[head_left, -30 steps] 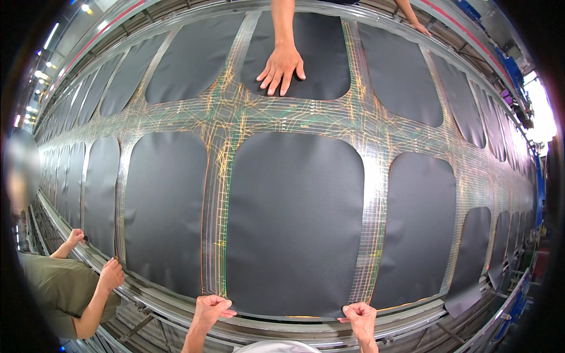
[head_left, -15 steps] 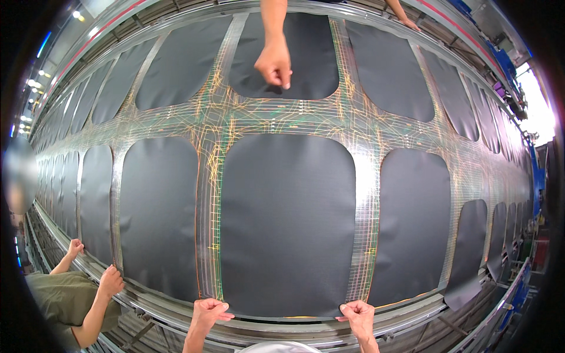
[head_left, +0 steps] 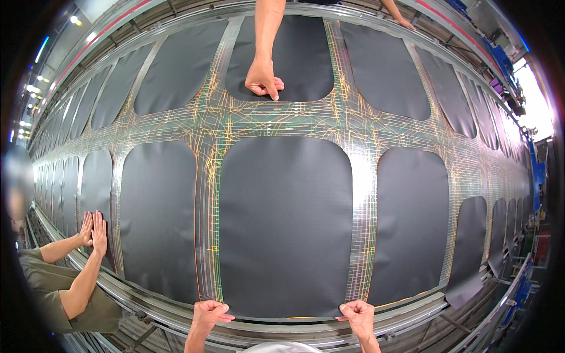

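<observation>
A large dark grey sheet with rounded far corners lies in front of me on a see-through surface covered with coloured lines. My left hand pinches the sheet's near left corner between thumb and fingers. At the near right corner, my right hand grips the sheet in the same way. The near edge between them runs along the metal rail. Across from me, another person's hand, fingers curled, presses on a similar dark sheet near its rounded edge.
Rows of dark sheets stretch away on both sides. At the left, a co-worker's two hands lie flat on a sheet. One sheet at the right hangs over the rail with its corner bent. Another hand rests at the far edge.
The co-worker at the left has moved both hands from the near edge up onto the sheet. The hand across from me has come slightly nearer and left. My hands stay in place.
</observation>
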Motion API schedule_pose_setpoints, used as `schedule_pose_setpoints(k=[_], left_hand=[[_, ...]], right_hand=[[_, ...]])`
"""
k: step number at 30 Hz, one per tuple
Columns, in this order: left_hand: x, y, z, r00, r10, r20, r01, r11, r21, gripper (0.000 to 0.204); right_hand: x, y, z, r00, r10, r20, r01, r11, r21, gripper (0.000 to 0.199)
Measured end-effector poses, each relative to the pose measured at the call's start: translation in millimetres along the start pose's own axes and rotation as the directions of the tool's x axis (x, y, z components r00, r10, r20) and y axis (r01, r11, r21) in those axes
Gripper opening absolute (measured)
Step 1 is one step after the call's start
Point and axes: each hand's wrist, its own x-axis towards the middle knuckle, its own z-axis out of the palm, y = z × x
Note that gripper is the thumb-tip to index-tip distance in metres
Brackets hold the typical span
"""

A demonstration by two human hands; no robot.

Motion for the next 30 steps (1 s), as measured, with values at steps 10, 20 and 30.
schedule_pose_setpoints(k=[10, 20, 30], left_hand=[[1.5, -4.0, -1.9, 1.000, 0.006, 0.013, -0.006, 1.000, -0.007, 0.017], [2.6, -6.1, -3.1, 1.000, -0.004, 0.021, 0.004, 1.000, -0.027, 0.017], [1.6, -4.3, -1.9, 1.000, -0.009, 0.022, 0.010, 0.999, -0.035, 0.018]], right_hand=[[0.1, 2.6, -3.0, 0.999, 0.036, 0.005, -0.036, 0.999, 0.009, 0.009], [1.1, 6.1, -4.3, 0.999, 0.036, 0.005, -0.036, 0.999, 0.013, 0.010], [0.8, 4.5, -3.4, 0.999, 0.046, -0.006, -0.045, 0.999, 0.009, 0.011]])
